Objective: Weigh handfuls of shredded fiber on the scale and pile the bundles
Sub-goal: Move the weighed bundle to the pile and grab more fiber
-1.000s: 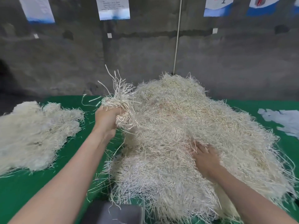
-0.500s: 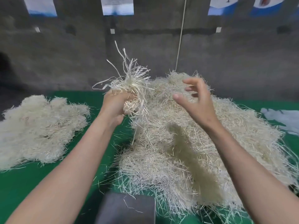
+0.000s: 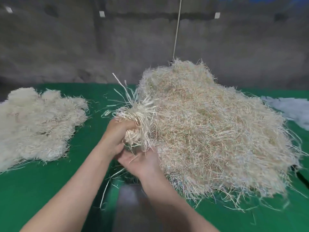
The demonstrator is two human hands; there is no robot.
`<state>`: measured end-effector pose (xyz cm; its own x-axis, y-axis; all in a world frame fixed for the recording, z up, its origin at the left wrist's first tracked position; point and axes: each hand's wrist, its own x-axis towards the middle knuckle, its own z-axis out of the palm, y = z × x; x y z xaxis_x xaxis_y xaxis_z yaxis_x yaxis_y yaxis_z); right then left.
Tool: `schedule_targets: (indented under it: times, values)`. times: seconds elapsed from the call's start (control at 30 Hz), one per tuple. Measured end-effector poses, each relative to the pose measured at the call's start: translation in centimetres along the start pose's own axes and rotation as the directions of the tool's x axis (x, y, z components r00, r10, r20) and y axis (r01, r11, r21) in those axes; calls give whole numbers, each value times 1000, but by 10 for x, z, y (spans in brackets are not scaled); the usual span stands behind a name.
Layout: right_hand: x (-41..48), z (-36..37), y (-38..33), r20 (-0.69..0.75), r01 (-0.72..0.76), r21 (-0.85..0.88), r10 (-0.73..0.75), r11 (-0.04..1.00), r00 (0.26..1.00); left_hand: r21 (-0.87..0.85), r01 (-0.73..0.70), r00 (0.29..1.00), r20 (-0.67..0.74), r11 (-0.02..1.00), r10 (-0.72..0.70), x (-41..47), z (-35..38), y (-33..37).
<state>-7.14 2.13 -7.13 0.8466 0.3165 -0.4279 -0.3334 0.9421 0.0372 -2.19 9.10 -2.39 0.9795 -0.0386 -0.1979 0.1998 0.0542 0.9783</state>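
Observation:
My left hand (image 3: pixel 117 133) grips a handful of pale shredded fiber (image 3: pixel 138 118), whose strands fan out above and below the fist. Just beneath it my right hand (image 3: pixel 142 162) lies palm up with relaxed fingers, touching the lower ends of the bundle. A big heap of loose fiber (image 3: pixel 214 131) fills the table's middle and right. A pile of finished bundles (image 3: pixel 36 124) lies at the left. The grey scale (image 3: pixel 132 203) sits at the near edge, partly hidden by my right forearm.
The table is covered in green cloth (image 3: pixel 33 190). A few loose strands lie scattered near the scale. Pale grey-white sheets (image 3: pixel 291 111) rest at the far right. A concrete wall stands behind, with a thin cord (image 3: pixel 177 27) hanging down it.
My left hand has lowered the fiber handful toward me. My right hand has dropped from mid-air and turned palm up beneath the bundle. The camera has tilted downward.

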Motion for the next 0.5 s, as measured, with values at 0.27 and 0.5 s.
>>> schedule_targets:
  times: [0.27,0.5]
  values:
    - [-3,7,-29,96,175,-401,-149,899,984,809,-440,895,358,389,268,-1,-6,-47]
    - [-20,-57,-55,-11,251,-710,-367,658,930,275,-82,894,445,958,-51,-4,-47,-55]
